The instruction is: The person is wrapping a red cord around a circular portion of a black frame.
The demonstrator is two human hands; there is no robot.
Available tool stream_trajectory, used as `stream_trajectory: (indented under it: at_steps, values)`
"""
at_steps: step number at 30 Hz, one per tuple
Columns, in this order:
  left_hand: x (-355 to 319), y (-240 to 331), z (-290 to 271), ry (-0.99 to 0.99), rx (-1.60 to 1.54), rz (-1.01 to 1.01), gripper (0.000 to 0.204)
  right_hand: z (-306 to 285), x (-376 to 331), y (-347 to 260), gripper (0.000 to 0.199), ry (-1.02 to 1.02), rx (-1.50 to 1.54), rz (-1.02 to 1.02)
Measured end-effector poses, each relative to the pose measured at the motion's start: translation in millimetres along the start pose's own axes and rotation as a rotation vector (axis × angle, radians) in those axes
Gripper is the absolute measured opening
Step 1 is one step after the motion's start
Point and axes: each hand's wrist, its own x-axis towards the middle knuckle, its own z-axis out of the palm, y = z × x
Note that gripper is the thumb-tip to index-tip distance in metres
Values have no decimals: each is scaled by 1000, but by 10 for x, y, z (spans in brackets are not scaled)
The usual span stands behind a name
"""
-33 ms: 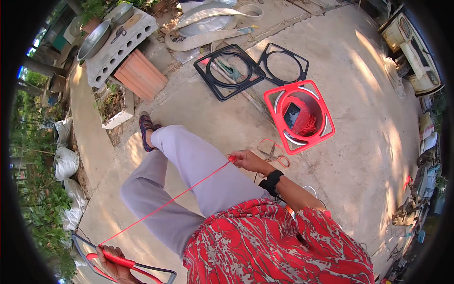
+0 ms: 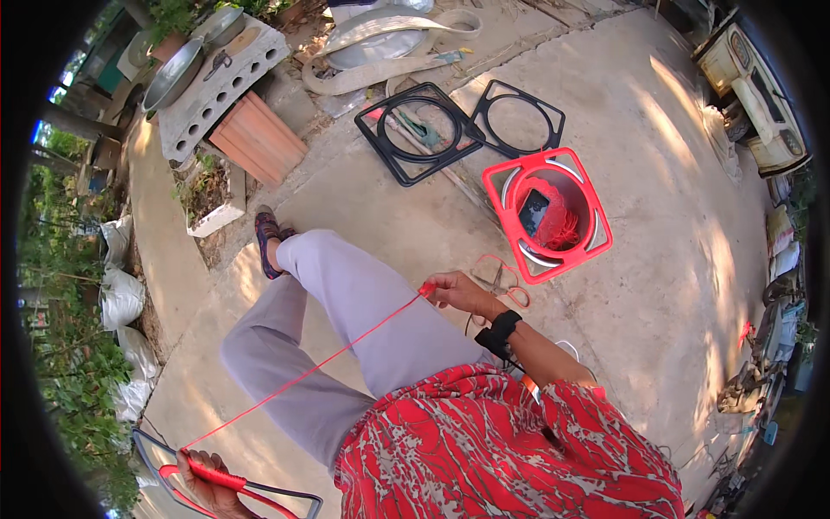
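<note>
A thin red cord [image 2: 320, 368] ran taut across the person's lap, from seven o'clock in the view up toward its centre. At its upper end the right hand [image 2: 454, 292] pinched it, the fingers [image 2: 430, 290] closed together on the cord just past the knee. At its lower end, at seven o'clock by the rim, the left hand [image 2: 207, 484] gripped a dark wire frame [image 2: 233, 493] partly wound in red, its fingers wrapped round the wound bar where the cord met it. A black band [image 2: 501, 333] sat on the right wrist.

On the concrete floor just beyond the right hand, at one o'clock from it, lay a pair of scissors [image 2: 500, 281] with orange handles. Farther the same way stood a red square frame [image 2: 546, 214] holding a heap of red cord and a dark flat object. At twelve o'clock, two bare black square frames [image 2: 471, 125] with round openings lay side by side. At eleven o'clock lay a grey concrete block [image 2: 220, 86] bearing metal bowls, with a terracotta block [image 2: 258, 138] beside it.
</note>
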Motion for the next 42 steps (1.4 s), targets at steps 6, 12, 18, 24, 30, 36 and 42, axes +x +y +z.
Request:
stream_trajectory:
  at_steps: [6,12,18,24,30,36,42]
  values:
    - [69,-260,-107,219,155,-69,16,-584,-604,-408,23,230,311,-36]
    - [191,-499,-236,222,176,-61,16,-1100,-1078,-668,28,221,330,-143]
    - [133,-519,-213,254,250,-22,15,-1338,-1139,-780,18,267,504,-142]
    - [244,-568,-423,179,120,-27,14,-1371,-1158,-853,14,290,614,-177]
    - [226,-834,-275,77,30,-121,13,-1047,-984,-1306,19,194,641,-254]
    - [84,-1233,559,45,140,-285,14,-477,-684,-1892,7,190,431,-248]
    - [-6,-1440,913,-115,139,-525,15,287,-362,-2280,11,206,132,-272]
